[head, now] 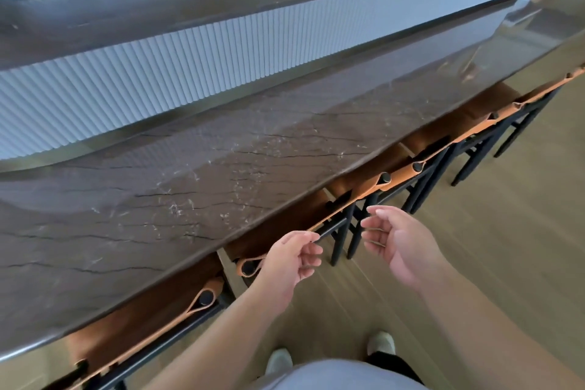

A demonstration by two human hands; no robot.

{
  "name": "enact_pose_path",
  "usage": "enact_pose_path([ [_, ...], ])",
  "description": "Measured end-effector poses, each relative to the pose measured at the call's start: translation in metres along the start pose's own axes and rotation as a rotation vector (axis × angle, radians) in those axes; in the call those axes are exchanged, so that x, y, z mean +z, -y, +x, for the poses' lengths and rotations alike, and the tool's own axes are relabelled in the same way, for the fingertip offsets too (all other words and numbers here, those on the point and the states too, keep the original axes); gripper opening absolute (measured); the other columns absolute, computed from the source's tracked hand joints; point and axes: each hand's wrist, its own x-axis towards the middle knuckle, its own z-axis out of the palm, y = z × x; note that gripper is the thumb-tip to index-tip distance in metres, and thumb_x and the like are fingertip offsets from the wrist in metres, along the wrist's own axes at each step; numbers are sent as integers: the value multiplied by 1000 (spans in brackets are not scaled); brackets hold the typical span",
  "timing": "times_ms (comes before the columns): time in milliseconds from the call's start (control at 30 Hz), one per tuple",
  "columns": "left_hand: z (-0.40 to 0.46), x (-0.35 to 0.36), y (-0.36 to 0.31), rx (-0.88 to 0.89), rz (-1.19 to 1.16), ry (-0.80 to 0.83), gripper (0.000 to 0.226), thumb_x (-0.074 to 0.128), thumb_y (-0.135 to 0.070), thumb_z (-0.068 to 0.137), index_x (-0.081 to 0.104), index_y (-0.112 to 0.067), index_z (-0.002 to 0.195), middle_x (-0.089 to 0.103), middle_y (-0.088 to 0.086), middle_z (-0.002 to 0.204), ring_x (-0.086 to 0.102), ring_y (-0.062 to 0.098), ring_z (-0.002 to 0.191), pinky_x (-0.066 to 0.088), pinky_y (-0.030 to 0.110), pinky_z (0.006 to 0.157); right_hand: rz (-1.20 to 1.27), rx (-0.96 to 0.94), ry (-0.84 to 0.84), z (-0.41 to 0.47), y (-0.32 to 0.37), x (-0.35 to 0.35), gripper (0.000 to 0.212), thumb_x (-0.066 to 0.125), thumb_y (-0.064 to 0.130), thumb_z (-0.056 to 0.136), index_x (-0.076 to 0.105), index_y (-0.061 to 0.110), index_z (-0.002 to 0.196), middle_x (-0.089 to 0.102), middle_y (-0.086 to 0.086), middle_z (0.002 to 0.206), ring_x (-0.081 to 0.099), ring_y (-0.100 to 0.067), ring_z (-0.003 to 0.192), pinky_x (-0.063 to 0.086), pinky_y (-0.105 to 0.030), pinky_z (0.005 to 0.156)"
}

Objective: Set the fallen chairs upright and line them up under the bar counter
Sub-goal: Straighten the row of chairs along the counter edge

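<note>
Left hand [292, 258]: fingers loosely curled, holding nothing, hovering just beside the tan leather back strap of the nearest chair [285, 239]; whether a fingertip brushes the strap cannot be told. Right hand [394, 239]: relaxed and part-spread, palm turned inward, empty, apart from the same strap and above the black legs of that chair. Neither hand grips anything. The nearest chair stands upright, its seat tucked beneath the front edge of the bar counter [196, 199], its black frame post capped by a leather loop beside the left wrist. To the left along that edge, a second chair [202, 298] is likewise upright and tucked in. To the right, further chairs [474, 133] run in a row toward the far right corner of the counter, backs roughly in one line along the edge. No fallen chair is visible. Judgement: the righting and tucking appear complete or nearly so for all chairs in view; what remains, if anything, is fine alignment, or chairs outside the view.
</note>
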Motion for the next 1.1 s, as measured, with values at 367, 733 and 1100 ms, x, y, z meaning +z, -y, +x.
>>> enact_pose_path([
  [367,52,109,-14,24,-81,-120,25,62,-18,90,76,-23,70,72,2,71,64,14,53,46,23,51,-4,79,40,105,54,-80,20,45,13,100,64,12,94,65,-5,70,59,-16,55,46,-29,57],
  [733,84,283,-34,223,-11,-179,21,53,-13,96,71,-16,87,70,1,75,62,12,59,45,25,58,-151,160,163,213,120,-212,18,49,13,99,66,10,101,69,-7,73,62,-19,61,48,-32,61],
  [1100,82,308,-28,249,-1,-280,21,47,-12,99,68,-13,95,71,-3,73,63,12,65,47,29,69,-271,199,232,253,138,-203,19,51,15,97,69,15,100,73,-6,78,66,-16,60,52,-28,55],
])
